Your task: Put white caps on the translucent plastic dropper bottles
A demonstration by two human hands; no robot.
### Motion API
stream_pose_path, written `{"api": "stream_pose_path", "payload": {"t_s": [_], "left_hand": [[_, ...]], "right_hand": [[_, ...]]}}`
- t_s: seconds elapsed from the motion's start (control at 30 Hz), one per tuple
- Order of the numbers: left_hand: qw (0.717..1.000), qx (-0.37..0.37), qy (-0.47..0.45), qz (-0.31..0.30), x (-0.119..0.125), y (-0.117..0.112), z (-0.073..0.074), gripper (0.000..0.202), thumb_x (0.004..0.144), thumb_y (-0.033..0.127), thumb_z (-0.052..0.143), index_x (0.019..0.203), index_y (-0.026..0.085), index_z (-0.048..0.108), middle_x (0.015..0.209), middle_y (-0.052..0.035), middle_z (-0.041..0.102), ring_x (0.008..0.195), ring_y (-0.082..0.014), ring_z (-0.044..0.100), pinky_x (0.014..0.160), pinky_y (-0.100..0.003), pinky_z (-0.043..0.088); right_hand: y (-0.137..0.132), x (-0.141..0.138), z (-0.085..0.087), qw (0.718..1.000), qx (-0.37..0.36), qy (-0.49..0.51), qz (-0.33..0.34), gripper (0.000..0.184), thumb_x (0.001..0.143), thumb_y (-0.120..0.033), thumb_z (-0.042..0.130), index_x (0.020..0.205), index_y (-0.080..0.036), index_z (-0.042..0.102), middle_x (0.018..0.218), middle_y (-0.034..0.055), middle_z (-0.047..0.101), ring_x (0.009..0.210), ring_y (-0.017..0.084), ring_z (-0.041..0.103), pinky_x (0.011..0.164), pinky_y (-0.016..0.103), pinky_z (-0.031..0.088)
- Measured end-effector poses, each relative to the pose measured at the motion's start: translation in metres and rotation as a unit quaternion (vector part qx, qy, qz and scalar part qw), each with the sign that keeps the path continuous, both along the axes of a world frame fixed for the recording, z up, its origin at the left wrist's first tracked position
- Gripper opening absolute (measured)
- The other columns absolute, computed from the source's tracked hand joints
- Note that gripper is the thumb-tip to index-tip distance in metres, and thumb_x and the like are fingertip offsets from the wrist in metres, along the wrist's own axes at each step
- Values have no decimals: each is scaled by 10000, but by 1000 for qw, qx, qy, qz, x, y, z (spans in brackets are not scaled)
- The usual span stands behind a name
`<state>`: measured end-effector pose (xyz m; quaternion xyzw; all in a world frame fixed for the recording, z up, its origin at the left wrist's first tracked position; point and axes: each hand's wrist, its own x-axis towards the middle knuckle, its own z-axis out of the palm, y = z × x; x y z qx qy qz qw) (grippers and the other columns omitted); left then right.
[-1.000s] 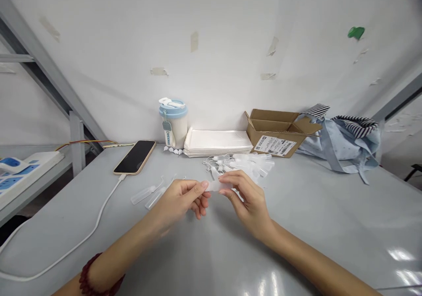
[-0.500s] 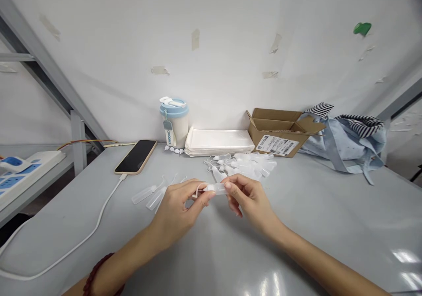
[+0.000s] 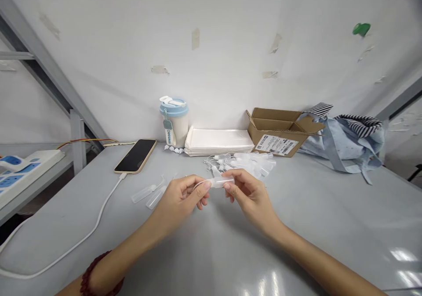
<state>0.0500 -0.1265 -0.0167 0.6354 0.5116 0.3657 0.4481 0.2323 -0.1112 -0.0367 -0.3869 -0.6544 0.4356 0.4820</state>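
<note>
A small translucent plastic squeeze bottle [image 3: 221, 182] lies level between my two hands, above the grey table. My left hand [image 3: 184, 195] pinches its cap end between thumb and fingers, and a thin strap shows there. The fingers of my right hand [image 3: 247, 190] close around the bottle's rounded bottom end. Just behind my right hand is a pile of similar bottles [image 3: 257, 162], some with straps and caps. Beyond my left wrist lie a few more bottles [image 3: 144, 193], partly hidden by the hand.
A phone [image 3: 136, 156] with a white cable [image 3: 102, 217] lies at left. Along the wall stand a lidded cup [image 3: 180, 124], a stack of white sheets [image 3: 220, 140], an open cardboard box [image 3: 277, 133] and a blue cloth bag [image 3: 346, 146]. A power strip [image 3: 29, 168] sits far left.
The bottle has shifted slightly right and up. My left fingers have curled further around its cap end, covering the strap more. My right hand has moved a little along the bottle's bottom end.
</note>
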Motion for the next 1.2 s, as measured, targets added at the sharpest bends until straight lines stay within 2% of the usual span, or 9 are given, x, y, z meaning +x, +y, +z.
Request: {"api": "stream_pose_path", "payload": {"t_s": [0.23, 0.4, 0.57, 0.67, 0.77, 0.87, 0.93, 1.07, 1.2], "left_hand": [[1000, 10, -3, -15, 0, -3, -1, 298, 867, 370, 515, 665, 172, 610, 599, 18, 575, 572, -116, 557, 580, -221, 449], [995, 90, 39, -21, 2, -5, -3, 296, 877, 310, 502, 624, 171, 568, 584, 18, 542, 579, -116, 533, 570, -217, 423], [972, 207, 111, -25, 3, -6, -7, 271, 884, 244, 480, 633, 170, 550, 584, 13, 540, 569, -115, 502, 544, -223, 374], [964, 233, 125, -22, 4, -5, -8, 254, 882, 231, 475, 654, 170, 572, 584, 13, 541, 553, -111, 491, 541, -224, 368], [971, 204, 125, 12, 2, -1, -7, 268, 868, 281, 496, 647, 174, 601, 597, 5, 572, 574, -123, 521, 541, -222, 386], [983, 127, 101, 89, -4, 5, -5, 302, 843, 369, 522, 641, 173, 629, 604, -2, 606, 600, -141, 577, 533, -215, 421], [983, 93, 87, 135, -10, 11, -3, 311, 816, 417, 541, 661, 171, 650, 581, 5, 599, 580, -144, 589, 533, -217, 440], [969, 100, 130, 184, -25, 30, 4, 339, 786, 459, 528, 688, 168, 671, 560, 5, 606, 551, -154, 591, 513, -227, 437], [950, 118, 231, 175, -48, 65, 14, 351, 772, 436, 481, 637, 165, 661, 545, -6, 620, 539, -164, 593, 519, -235, 418]], "right_hand": [[-2, 2, 0, 1000, 17, -12, -2, 195, 855, -314, 562, 927, -160, 657, 568, -37, 460, 501, 89, 431, 475, 222, 342], [-2, 2, 6, 999, -44, 26, 15, 237, 848, -350, 557, 868, -138, 663, 497, -60, 388, 444, 72, 343, 440, 220, 283], [0, 1, 6, 988, -140, 55, 33, 299, 819, -425, 578, 743, -138, 616, 489, -73, 304, 434, 67, 273, 398, 215, 231], [4, 4, 8, 984, -162, 54, 52, 326, 813, -448, 581, 694, -145, 601, 500, -74, 290, 427, 63, 251, 385, 213, 218], [20, 19, 13, 994, -104, 2, 10, 330, 819, -450, 580, 703, -144, 626, 473, -59, 375, 418, 73, 323, 406, 223, 252], [43, 44, 18, 987, 24, 2, -161, 281, 807, -429, 608, 739, -158, 635, 528, -44, 432, 472, 85, 376, 456, 226, 297], [55, 61, 19, 970, 71, -7, -231, 261, 810, -423, 606, 791, -166, 647, 562, -35, 462, 508, 95, 398, 485, 229, 321], [63, 75, 16, 966, 79, -47, -243, 277, 840, -436, 562, 860, -174, 651, 621, -7, 536, 534, 113, 439, 497, 236, 350], [65, 72, 6, 942, 146, -163, -255, 301, 893, -418, 475, 931, -162, 629, 677, 27, 596, 572, 141, 497, 509, 247, 382]]}}
